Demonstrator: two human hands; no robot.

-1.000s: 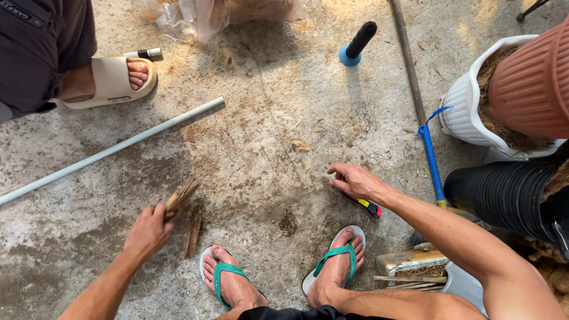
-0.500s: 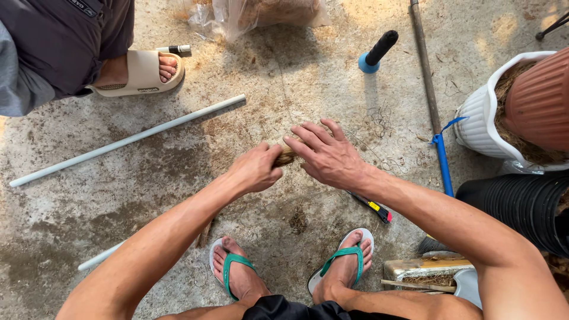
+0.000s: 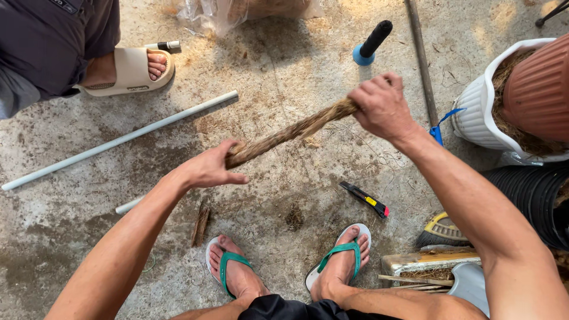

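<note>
Both hands now up off the floor, left hand point(image 3: 210, 169) and right hand point(image 3: 382, 106) gripping a fibrous strip point(image 3: 290, 131), stretched above the utility knife point(image 3: 364, 199)

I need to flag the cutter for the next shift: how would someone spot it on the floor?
Start at the right foot in the green-strapped sandal. Just above its toes, on the concrete, lies the utility knife. Slim, black, with yellow and red marks, it is the only small flat tool there.

You hold a long brown strip of fibrous husk point(image 3: 290, 131) stretched between your hands, above the concrete. It slants up from its lower end in your left hand point(image 3: 210, 169) to its frayed upper end in your right hand point(image 3: 382, 106).
</note>
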